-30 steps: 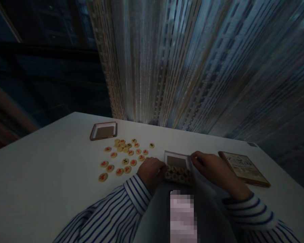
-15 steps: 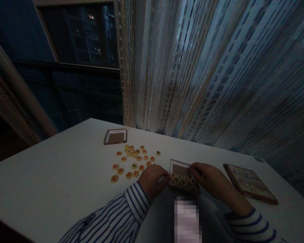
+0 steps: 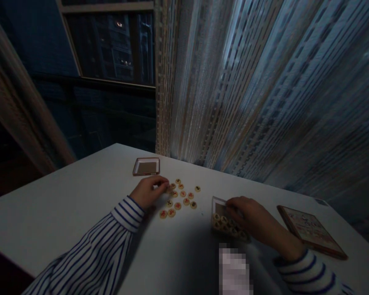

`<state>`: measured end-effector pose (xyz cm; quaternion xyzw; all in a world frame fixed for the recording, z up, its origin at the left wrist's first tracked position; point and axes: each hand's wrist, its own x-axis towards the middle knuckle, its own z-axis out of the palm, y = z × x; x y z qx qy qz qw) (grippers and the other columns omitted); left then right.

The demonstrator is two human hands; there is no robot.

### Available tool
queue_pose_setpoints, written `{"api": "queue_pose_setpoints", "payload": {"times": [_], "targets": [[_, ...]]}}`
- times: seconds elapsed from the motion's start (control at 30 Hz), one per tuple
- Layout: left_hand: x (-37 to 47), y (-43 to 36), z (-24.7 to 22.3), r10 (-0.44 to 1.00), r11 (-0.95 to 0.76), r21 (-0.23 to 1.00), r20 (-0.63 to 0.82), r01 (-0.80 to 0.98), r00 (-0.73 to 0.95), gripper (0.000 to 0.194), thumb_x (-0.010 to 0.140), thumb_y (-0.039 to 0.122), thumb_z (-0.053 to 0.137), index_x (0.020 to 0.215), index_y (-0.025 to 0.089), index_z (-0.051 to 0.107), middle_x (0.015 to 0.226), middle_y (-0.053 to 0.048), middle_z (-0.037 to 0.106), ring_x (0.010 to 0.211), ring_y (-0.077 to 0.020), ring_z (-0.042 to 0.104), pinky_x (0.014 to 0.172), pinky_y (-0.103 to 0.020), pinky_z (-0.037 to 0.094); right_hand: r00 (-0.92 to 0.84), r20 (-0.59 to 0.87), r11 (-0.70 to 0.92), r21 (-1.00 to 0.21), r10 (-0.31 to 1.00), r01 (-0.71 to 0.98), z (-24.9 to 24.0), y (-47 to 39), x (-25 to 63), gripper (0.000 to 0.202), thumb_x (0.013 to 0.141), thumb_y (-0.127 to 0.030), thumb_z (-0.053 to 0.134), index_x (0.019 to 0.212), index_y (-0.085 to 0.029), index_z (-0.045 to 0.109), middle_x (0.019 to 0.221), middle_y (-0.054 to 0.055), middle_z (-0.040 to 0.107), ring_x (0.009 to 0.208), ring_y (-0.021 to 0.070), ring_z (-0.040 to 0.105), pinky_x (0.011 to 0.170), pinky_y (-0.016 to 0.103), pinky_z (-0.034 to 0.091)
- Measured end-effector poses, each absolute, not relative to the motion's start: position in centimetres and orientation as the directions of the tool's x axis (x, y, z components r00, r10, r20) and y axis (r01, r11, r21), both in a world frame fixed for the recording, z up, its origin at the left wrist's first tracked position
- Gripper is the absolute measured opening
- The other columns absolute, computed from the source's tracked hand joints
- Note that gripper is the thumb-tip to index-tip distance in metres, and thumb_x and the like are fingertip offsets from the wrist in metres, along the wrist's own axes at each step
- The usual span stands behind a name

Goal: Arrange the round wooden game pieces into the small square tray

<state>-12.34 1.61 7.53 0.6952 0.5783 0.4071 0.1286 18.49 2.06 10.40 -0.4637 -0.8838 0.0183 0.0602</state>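
Several round wooden pieces (image 3: 178,206) with red or dark characters lie loose on the white table. My left hand (image 3: 150,190) is over the left side of this group, thumb and fingers curled toward each other at its edge; whatever lies between the fingertips is too small to tell. A box (image 3: 219,208) near the table's front edge holds rows of pieces with dark characters. My right hand (image 3: 249,215) reaches over the box's right part, its fingers bent down at the box, and the fingertips are partly hidden.
An open shallow tray (image 3: 146,167) lies at the back left of the white table (image 3: 80,196). A flat box with a patterned top (image 3: 312,229) lies on the right. Behind the table hang string curtains (image 3: 197,82) beside a dark window.
My left hand has moved left, away from the box, to the loose pieces, and now covers some of them. My right hand has stayed at the box. The view has shifted slightly.
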Motion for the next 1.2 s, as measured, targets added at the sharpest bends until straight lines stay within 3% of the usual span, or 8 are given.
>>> {"api": "queue_pose_setpoints", "payload": {"times": [0.27,0.43,0.67,0.8,1.0,1.2], "targets": [[-16.2,4.3,5.3,0.871,-0.213,0.618,0.471,0.756,-0.140,0.034,0.080,0.036,0.041,0.091,0.013,0.064,0.086,-0.007,0.068,0.076,-0.0193,0.063,0.069,-0.030,0.050,-0.648,0.057,0.651,-0.069,0.759,0.756,9.6,3.0,15.8,0.025,0.081,-0.018,0.043,0.099,-0.018,0.061,0.098,0.008,0.063,0.088,0.0186,0.057,0.076,0.029,0.041],[-18.2,4.8,3.2,0.841,-0.227,0.439,0.538,0.869,-0.052,0.031,0.081,0.032,0.040,0.089,0.016,0.065,0.089,-0.009,0.068,0.086,-0.0216,0.061,0.079,-0.035,0.048,-0.682,0.035,0.683,-0.059,0.730,0.728,8.9,4.0,14.0,0.028,0.083,-0.021,0.042,0.105,-0.020,0.059,0.102,0.008,0.062,0.092,0.0194,0.056,0.081,0.033,0.040],[-18.7,5.2,2.3,0.854,-0.218,0.413,0.519,0.884,-0.032,0.029,0.082,0.026,0.038,0.091,0.015,0.064,0.093,-0.009,0.068,0.089,-0.0206,0.061,0.081,-0.035,0.047,-0.704,-0.005,0.703,-0.041,0.710,0.710,8.9,5.2,9.9,0.024,0.081,-0.023,0.047,0.101,-0.019,0.060,0.098,0.009,0.064,0.092,0.0203,0.056,0.081,0.033,0.039],[-18.2,5.1,2.2,0.851,-0.257,0.399,0.525,0.880,0.011,0.030,0.083,0.024,0.036,0.090,0.013,0.063,0.091,-0.009,0.067,0.088,-0.0202,0.060,0.081,-0.035,0.047,-0.723,0.007,0.720,-0.107,0.690,0.686,9.0,6.4,7.3,0.020,0.080,-0.024,0.047,0.094,-0.019,0.061,0.090,0.007,0.065,0.084,0.0175,0.057,0.076,0.029,0.039],[-18.0,4.9,2.2,0.832,-0.266,0.411,0.554,0.872,-0.007,0.028,0.082,0.024,0.038,0.089,0.014,0.064,0.089,-0.009,0.068,0.085,-0.0200,0.060,0.079,-0.035,0.048,-0.669,0.012,0.641,-0.301,0.743,0.706,8.5,8.7,3.2,0.021,0.078,-0.029,0.049,0.093,-0.018,0.058,0.073,0.002,0.064,0.063,0.0130,0.056,0.058,0.022,0.036],[-18.1,5.1,2.2,0.825,-0.265,0.401,0.566,0.877,-0.009,0.028,0.082,0.021,0.038,0.089,0.014,0.064,0.089,-0.009,0.068,0.085,-0.0208,0.060,0.079,-0.036,0.049,-0.661,0.007,0.618,-0.359,0.751,0.699,7.5,10.6,0.5,0.025,0.074,-0.032,0.053,0.095,-0.018,0.057,0.079,0.003,0.064,0.068,0.0139,0.057,0.059,0.023,0.037]]}}
